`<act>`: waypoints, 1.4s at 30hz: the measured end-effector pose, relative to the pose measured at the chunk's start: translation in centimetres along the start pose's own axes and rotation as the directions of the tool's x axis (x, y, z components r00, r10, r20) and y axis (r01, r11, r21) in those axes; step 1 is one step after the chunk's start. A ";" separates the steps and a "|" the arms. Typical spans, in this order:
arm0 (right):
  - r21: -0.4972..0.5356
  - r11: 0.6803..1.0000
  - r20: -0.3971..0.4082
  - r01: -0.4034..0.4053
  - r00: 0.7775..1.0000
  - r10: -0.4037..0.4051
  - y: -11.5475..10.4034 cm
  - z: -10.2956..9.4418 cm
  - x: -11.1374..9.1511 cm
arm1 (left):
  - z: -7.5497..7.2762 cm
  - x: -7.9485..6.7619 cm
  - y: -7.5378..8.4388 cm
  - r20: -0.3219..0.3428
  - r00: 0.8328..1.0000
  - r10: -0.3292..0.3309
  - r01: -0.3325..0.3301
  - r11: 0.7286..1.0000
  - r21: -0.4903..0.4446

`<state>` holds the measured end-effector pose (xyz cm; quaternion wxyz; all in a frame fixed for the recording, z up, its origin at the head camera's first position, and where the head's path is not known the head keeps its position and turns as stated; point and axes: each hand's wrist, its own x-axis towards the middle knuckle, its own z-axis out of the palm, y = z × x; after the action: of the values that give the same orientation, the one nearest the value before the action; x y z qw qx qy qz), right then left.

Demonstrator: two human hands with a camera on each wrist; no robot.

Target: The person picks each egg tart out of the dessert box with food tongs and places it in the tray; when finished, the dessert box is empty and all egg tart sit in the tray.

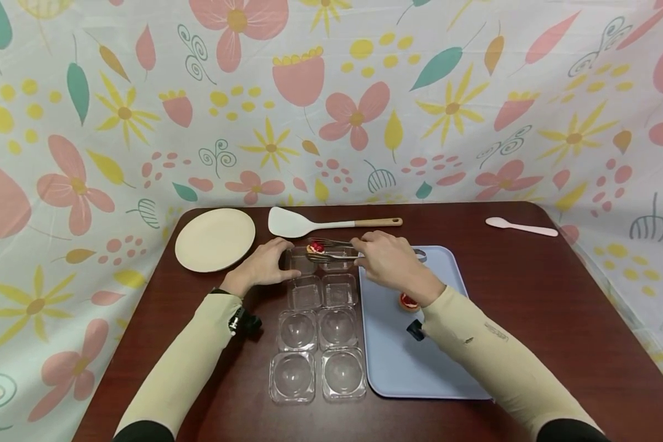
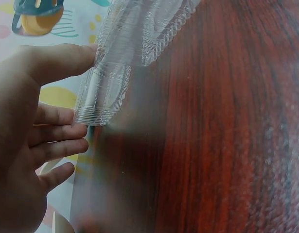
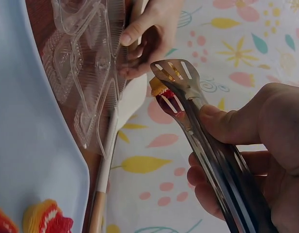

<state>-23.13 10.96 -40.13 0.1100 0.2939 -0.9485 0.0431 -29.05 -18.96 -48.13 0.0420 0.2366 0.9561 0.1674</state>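
Note:
My right hand [image 1: 389, 261] grips metal tongs [image 3: 212, 155], thumb on one arm and fingers on the other. Between the slotted tong ends is a small tart [image 3: 160, 88] with a red top and yellow crust. In the head view the tart appears over the far-left cup of a clear plastic container [image 1: 305, 293]. My left hand [image 1: 262, 267] holds that far-left cup by its edges, thumb on the near side and fingers on the far side. In the left wrist view, the thumb and fingertips touch the container's ribbed wall [image 2: 98, 115].
A blue tray [image 1: 420, 374] lies right of the containers; a tart [image 1: 408, 302] on it is partly hidden by the right forearm. Clear domed lids [image 1: 293, 376] sit nearer me. Behind are a cream plate [image 1: 215, 239], a white spatula [image 1: 290, 222] and a pink spoon [image 1: 522, 227].

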 end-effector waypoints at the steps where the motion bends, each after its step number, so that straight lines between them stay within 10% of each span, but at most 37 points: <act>1: 0.003 1.000 -0.003 -0.003 1.000 0.003 0.1 -0.1 -0.2 | 0.0 0.0 0.0 0.001 1.000 0.000 0.000 1.000 -0.001; 42: 0.041 0.979 -0.093 -0.198 0.975 0.201 6.1 -1.6 -10.7 | 0.1 0.0 0.3 -0.011 1.000 -0.004 0.004 1.000 -0.018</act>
<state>-17.68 22.06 -41.20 0.1462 0.1963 -0.9660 0.0829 -28.89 -18.75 -48.12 0.0391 0.2336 0.9553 0.1770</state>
